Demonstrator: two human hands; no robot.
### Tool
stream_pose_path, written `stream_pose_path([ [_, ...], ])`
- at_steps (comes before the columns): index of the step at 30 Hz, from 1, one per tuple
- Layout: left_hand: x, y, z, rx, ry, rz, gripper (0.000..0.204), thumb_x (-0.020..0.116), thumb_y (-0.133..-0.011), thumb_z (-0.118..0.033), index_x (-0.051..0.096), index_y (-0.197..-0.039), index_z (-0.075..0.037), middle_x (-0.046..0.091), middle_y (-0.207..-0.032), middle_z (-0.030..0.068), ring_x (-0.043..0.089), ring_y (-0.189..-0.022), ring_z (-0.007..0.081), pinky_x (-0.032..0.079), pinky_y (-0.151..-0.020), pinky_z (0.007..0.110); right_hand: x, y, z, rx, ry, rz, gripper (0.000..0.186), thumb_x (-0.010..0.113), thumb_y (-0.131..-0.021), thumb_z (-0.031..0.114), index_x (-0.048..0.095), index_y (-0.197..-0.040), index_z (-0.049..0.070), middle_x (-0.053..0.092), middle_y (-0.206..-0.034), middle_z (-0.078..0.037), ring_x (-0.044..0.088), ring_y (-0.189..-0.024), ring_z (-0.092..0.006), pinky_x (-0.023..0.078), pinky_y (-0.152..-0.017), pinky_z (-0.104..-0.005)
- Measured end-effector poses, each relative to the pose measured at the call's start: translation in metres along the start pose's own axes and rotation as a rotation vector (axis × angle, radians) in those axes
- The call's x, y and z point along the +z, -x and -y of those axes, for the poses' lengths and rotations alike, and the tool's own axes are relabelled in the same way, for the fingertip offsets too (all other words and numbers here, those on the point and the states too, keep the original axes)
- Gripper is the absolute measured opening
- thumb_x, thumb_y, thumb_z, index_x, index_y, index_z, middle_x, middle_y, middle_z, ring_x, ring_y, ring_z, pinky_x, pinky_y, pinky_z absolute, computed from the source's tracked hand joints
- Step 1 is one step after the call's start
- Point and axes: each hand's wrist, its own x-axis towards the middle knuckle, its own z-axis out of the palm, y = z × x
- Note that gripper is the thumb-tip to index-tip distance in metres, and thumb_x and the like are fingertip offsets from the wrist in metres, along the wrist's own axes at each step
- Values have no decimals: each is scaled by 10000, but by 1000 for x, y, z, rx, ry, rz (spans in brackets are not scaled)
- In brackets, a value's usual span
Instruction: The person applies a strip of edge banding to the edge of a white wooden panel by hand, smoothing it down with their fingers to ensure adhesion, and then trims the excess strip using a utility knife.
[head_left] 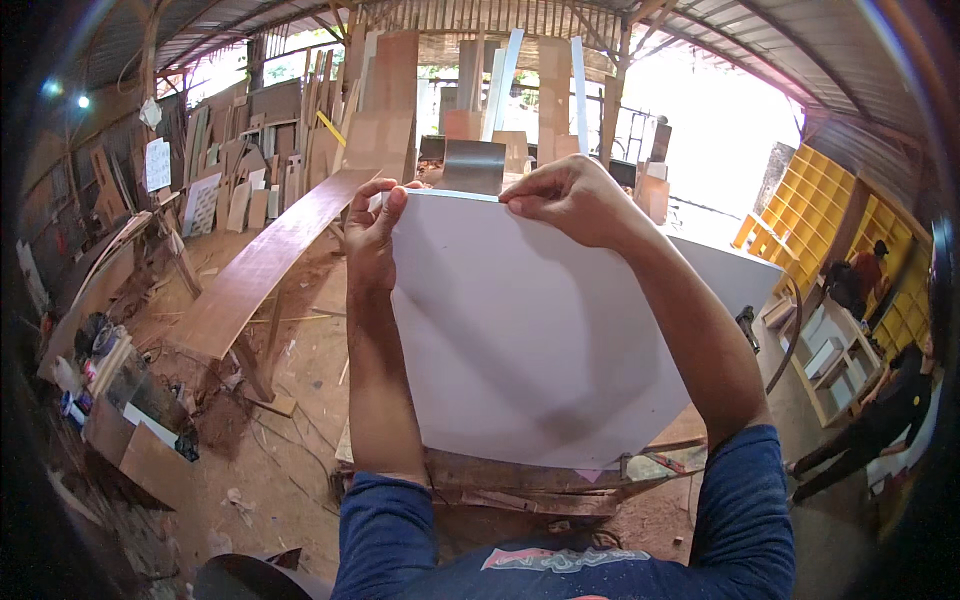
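A large white panel [530, 340] lies in front of me, reaching from close to my body out to both hands. Along its far edge runs a thin pale strip [455, 195]. At the far left corner, my left hand [374, 222] is closed, its thumb and fingers gripping the strip's end at the panel's edge. My right hand [572, 196] pinches the strip farther right, thumb and forefinger together on the edge. Both forearms pass along or over the panel and cast shadows on it. What lies behind the left fingertips is hidden.
A long reddish-brown board [270, 255] slopes on supports at the left. Behind stand several leaning boards [390, 90]. Yellow shelving [800, 200] and a white cabinet frame [830, 350] are at the right, near two people [895, 415]. Clutter and tools lie at lower left.
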Motion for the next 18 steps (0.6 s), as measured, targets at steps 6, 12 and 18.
stream_pose_path([
  [6, -1, -7, -1, 4, -73, 10, 299, 780, -1015, -245, 635, -1250, -128, 757, -1243, 181, 730, -1073, 212, 604, -929, 365, 18, -24, 9, -46, -13, 26, 219, 817, -927, 162, 841, -1119, 59, 832, -976, -119, 762, -877, -160, 604, -851, -331],
  [12, 0, -2, -2, 17, -54, 6, 383, 789, -1009, -225, 631, -1330, -87, 783, -1197, 161, 735, -1048, 167, 585, -907, 304, 41, -49, 13, -74, -41, 4, 207, 818, -906, 128, 844, -1101, 65, 825, -961, -149, 767, -865, -164, 603, -841, -335],
  [18, 1, 3, -5, 13, -71, -7, 463, 741, -1040, -172, 564, -1453, -65, 773, -1194, 136, 720, -1049, 153, 572, -925, 298, 64, -71, 18, -101, -64, 16, 212, 820, -893, 131, 844, -1096, 70, 816, -960, -173, 779, -868, -203, 611, -839, -355],
])
